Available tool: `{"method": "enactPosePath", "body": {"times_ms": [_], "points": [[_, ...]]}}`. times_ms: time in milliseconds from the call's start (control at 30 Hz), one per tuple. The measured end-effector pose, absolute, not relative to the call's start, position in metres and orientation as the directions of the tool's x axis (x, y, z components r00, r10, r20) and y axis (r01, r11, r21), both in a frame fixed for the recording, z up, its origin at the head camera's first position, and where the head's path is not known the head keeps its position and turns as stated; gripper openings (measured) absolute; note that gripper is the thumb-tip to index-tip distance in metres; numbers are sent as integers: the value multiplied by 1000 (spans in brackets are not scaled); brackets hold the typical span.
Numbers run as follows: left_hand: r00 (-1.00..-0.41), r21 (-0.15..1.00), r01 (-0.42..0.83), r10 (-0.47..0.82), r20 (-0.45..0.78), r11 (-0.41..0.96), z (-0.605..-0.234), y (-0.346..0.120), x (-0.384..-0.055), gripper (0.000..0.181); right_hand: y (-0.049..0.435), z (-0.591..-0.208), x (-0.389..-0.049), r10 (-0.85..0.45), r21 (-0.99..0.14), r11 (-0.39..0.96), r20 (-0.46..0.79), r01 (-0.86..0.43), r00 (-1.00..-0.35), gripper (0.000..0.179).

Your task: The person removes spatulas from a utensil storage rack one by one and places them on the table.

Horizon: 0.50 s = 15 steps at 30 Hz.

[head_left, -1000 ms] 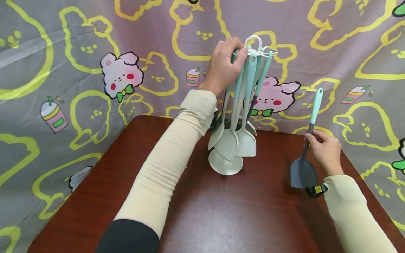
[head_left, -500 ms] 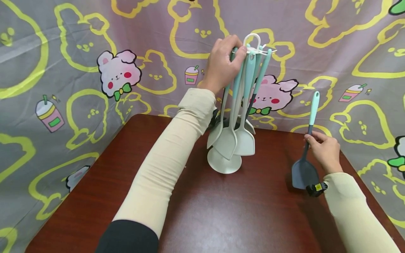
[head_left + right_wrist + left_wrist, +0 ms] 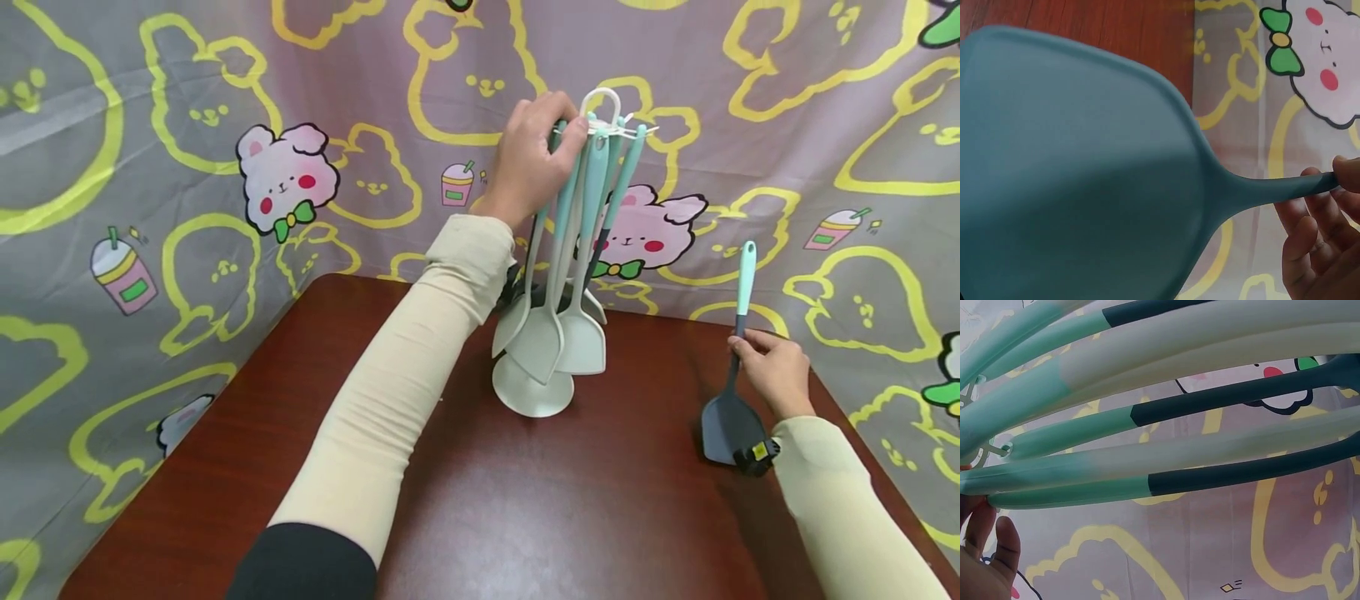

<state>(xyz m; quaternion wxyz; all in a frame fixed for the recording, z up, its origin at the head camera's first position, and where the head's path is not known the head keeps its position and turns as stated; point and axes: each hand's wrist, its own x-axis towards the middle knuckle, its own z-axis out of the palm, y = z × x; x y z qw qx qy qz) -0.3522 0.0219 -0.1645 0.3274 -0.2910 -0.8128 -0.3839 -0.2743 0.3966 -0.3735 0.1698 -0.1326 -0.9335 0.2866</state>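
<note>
My left hand (image 3: 532, 158) grips the top of a white utensil rack (image 3: 534, 392), thumb at the front beside its wire loop. Mint-handled utensils hang there, some pale, some dark grey; a pale turner (image 3: 581, 343) faces forward. The left wrist view shows fingers (image 3: 1005, 550) close by the upper ends of the handles (image 3: 1072, 490); the grip itself is mostly cut off. To the right, my right hand (image 3: 776, 371) pinches the neck of a dark grey spatula (image 3: 731, 425) with a mint handle. It stands nearly upright, blade down. Its broad blade (image 3: 1085, 137) fills much of the right wrist view.
A dark red-brown table (image 3: 600, 500) lies under both hands. Grey cloth (image 3: 375, 50) with yellow outlines and cartoon rabbits hangs behind and along the sides. A small black wrist camera (image 3: 756, 457) overlaps the spatula blade in the head view.
My right hand has lowered the spatula, moving it slightly right and closer to the tabletop. My left hand stays on the rack.
</note>
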Motion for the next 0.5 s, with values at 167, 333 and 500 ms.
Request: {"method": "enactPosePath", "body": {"times_ms": [167, 333, 500], "points": [[-603, 423, 728, 210, 770, 539, -166, 21, -353, 20, 400, -379, -279, 335, -575, 802, 209, 161, -919, 45], [-604, 420, 727, 214, 768, 544, -165, 22, -353, 20, 405, -383, -282, 347, -569, 799, 172, 194, -922, 48], [-607, 420, 725, 217, 765, 547, -165, 23, -352, 20, 410, -389, -281, 333, -559, 807, 166, 190, -928, 50]]}}
